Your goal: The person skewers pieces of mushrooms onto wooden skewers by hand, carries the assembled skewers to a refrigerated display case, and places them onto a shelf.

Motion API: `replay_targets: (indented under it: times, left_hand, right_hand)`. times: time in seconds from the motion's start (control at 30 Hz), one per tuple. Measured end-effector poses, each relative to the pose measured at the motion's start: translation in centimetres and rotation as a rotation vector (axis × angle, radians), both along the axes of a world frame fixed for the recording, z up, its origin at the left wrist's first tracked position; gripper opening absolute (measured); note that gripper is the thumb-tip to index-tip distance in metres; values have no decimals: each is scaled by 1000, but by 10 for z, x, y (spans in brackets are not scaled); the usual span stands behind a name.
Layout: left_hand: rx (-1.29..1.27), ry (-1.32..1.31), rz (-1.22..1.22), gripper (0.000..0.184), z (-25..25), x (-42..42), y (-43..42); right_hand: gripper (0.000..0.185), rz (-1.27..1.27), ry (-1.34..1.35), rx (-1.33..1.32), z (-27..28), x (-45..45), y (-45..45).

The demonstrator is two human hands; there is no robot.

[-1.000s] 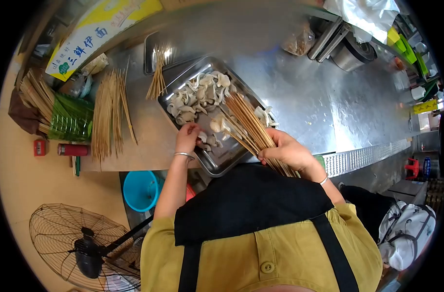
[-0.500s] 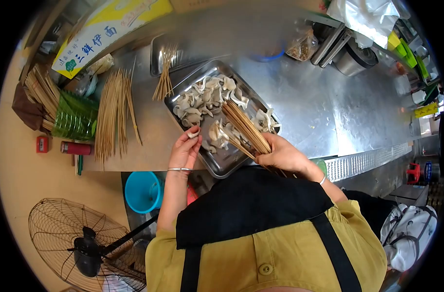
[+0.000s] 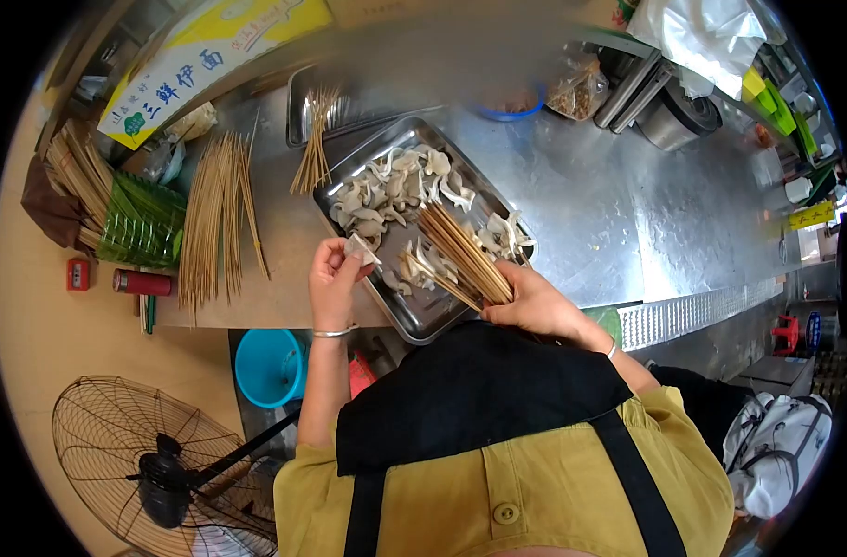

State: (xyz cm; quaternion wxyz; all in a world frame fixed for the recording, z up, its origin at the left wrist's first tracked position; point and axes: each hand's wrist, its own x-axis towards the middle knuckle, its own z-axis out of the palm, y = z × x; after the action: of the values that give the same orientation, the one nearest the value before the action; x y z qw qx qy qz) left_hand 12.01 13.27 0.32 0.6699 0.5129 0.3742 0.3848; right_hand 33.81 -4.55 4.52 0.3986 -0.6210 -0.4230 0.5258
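Note:
A mushroom piece (image 3: 360, 249), pale and flat, is pinched in the fingers of my left hand (image 3: 333, 277), just off the left edge of a metal tray (image 3: 423, 327). My right hand (image 3: 532, 299) is wrapped round a thick bundle of wooden skewers (image 3: 462, 252) slanting over the tray. Mushroom pieces cluster around the lower tips of some skewers, partly hidden by the bundle. A heap of loose grey-white mushrooms (image 3: 400, 186) fills the far part of the tray, with more by its right edge.
Left of the tray, a large pile of skewers (image 3: 217, 218) lies on the metal table (image 3: 609, 223); a smaller skewer bunch (image 3: 317, 139) leans on another tray (image 3: 298, 107). Below the table edge are a blue bucket (image 3: 271, 367) and a black fan (image 3: 163, 473).
My left hand has shifted left and slightly up, and the mushroom piece in it now shows its flat side. The right hand with the skewers has moved slightly left.

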Motion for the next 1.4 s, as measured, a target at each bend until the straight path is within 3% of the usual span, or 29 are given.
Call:
replay_targets:
  times: [0.13,0.43,0.97,1.17,1.23,1.4]
  left_hand:
    - [-228,-155,-72,23,33,4,-8]
    - [-287,-137,-18,26,30,11,-15]
    - [-193,-136,103,29,37,21,-34]
    - [-28,-66,202,25,37,26,-51]
    - [-168,-135,225,22,38,26,-53]
    - [-349,-198,167,23,37,23,-51]
  right_hand:
    - [32,-1,41,-4,3,-2,1]
    - [29,36,212,-12,3,-3,0]
    - [31,61,112,5,1,-2,-3]
    - [30,77,56,-4,4,-3,-3]
    - [39,73,101,-30,4,-3,-3]
    - [38,80,92,-27,5,-1,-3]
